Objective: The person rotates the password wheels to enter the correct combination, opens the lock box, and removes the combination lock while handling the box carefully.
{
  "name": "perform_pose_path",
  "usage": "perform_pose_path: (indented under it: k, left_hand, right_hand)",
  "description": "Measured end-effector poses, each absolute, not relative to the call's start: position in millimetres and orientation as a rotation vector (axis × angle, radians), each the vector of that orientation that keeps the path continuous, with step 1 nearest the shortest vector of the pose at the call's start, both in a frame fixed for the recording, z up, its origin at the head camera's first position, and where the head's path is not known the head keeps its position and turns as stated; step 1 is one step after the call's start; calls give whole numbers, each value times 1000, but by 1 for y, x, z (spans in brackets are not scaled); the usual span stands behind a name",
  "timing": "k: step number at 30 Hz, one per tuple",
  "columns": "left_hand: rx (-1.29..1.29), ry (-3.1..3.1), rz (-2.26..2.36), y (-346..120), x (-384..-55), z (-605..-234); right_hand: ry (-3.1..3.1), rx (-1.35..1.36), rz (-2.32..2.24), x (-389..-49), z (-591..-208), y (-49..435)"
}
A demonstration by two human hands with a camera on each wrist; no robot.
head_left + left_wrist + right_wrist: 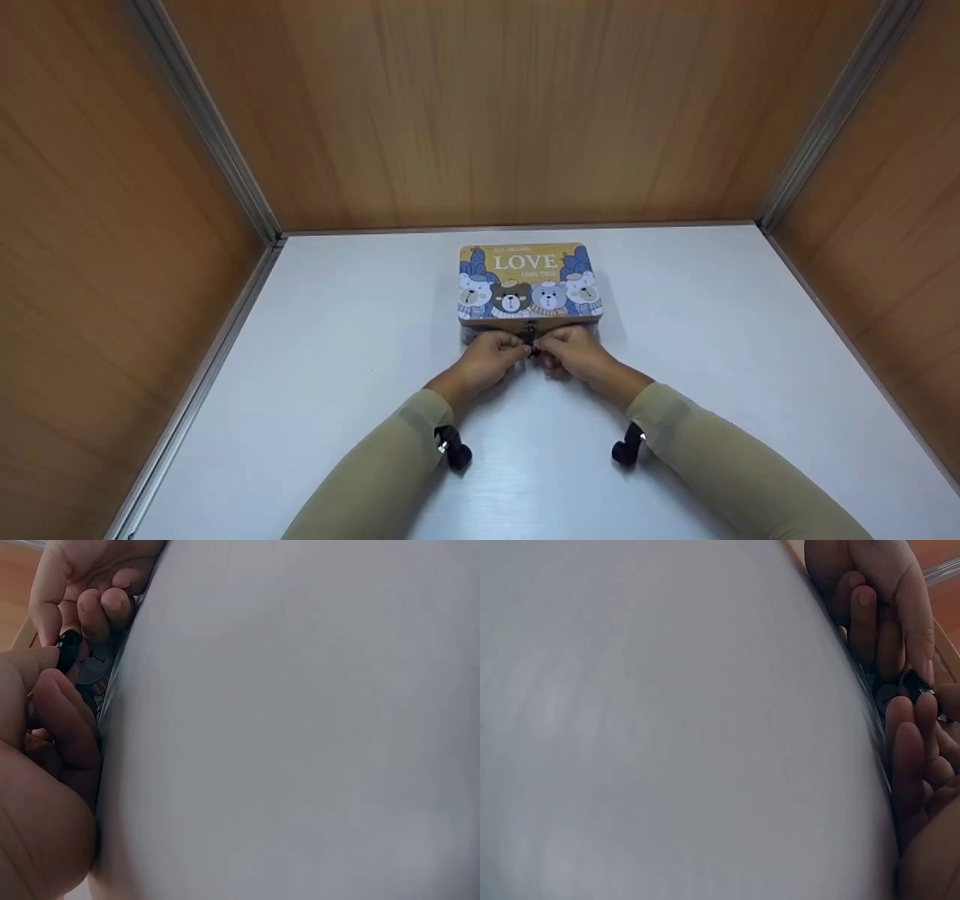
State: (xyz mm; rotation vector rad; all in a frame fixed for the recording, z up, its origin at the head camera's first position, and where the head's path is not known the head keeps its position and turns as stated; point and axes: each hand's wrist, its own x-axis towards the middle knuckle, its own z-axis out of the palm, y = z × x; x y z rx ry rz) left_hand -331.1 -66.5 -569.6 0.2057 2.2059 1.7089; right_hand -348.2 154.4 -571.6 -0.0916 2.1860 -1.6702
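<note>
A tin box point(529, 281) with a yellow lid, cartoon bears and the word LOVE lies on the white table, its front toward me. At its front clasp hangs a small black padlock point(68, 651), mostly covered by fingers. My left hand point(489, 358) pinches the padlock from the left between thumb and fingertip, its other fingers curled close to the table. From the right, my right hand point(577, 351) pinches it as well, thumb and forefinger meeting the left hand's fingertips. In the right wrist view the black padlock point(915, 684) shows between both hands' fingers.
The white table point(337, 322) stretches out on both sides of the box. Wood-grain panels point(480, 112) with metal edge strips point(217, 120) enclose it at the back, left and right. The box stands near the back panel.
</note>
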Motion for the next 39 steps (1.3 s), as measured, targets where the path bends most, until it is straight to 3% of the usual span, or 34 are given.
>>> perform_pose_path:
  k: [39]
  left_hand:
    - [192, 2218, 1720, -65, -329, -570]
  right_hand:
    - [2175, -97, -1655, -348, -568, 156]
